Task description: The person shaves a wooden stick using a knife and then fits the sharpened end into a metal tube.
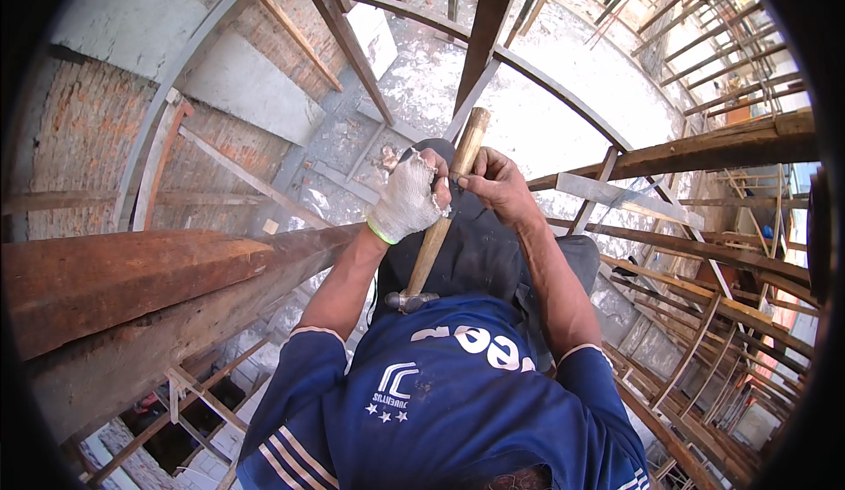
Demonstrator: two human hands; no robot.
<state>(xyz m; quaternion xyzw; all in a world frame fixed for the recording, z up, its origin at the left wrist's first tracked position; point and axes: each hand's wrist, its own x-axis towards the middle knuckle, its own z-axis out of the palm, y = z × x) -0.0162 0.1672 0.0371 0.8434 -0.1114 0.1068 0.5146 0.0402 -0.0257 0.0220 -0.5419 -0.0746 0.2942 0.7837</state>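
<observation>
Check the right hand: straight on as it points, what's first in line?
Right hand likely meets the wooden hammer handle first, then perhaps the gloved left hand. Depth is unclear; hand and handle may already touch.

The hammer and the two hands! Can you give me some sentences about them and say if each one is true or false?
1. The left hand wears a white glove. True.
2. The right hand wears a glove too. False: it is bare.
3. The hammer has a wooden handle. True.
4. The hammer's metal head is at the end farthest from the blue shirt. False: it is at the end nearest the shirt.
5. The trousers are bright yellow. False: they are dark.
6. The handle's far end shows beyond both hands. True.
</observation>
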